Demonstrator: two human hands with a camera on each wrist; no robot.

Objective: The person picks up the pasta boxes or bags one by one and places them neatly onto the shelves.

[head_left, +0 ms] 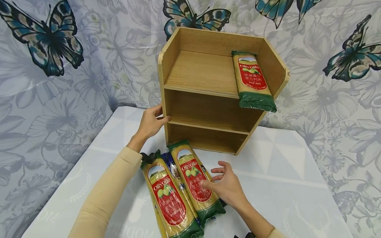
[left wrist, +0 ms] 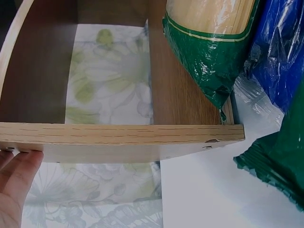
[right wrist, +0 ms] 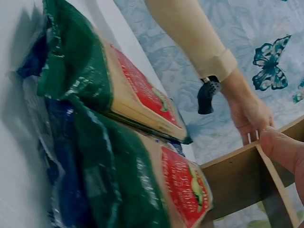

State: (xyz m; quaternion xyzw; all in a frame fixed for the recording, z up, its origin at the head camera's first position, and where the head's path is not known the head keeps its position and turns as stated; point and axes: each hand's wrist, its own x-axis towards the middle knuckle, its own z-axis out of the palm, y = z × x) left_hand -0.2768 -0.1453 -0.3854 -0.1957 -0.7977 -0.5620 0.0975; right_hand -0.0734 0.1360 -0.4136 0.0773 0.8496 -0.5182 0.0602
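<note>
At the far left, beyond the left hand, a butterfly (head_left: 49,38) spreads its wings on the patterned cloth (head_left: 98,79). A beige sleeve (head_left: 104,195) runs up to the left hand (head_left: 150,122), which I see holding the side of the wooden shelf (head_left: 202,72): the thumb lies over the front edge, the fingers against the outer face, so that grip is clamped on the panel.

Below the left hand and to its right, the left pack (head_left: 169,201) of spaghetti lies on the pale table (head_left: 274,178), gold and red with a green end. Blue wrapping (head_left: 171,165) shows between it and the right pack (head_left: 194,177), which slants alongside, its far end near the foot of the shelf, between the two hands.

The shelf rises to the right of the left hand, with a walled top and two lower compartments. In front of it is the right hand (head_left: 227,185), fingers loosely bent and apart from the thumb, holding nothing. Its thumb is over the right pack; I cannot tell whether they touch.

Above and beyond the right hand, the upper pack (head_left: 253,76) lies at the right end of the shelf's top, its green end jutting past the front edge.
</note>
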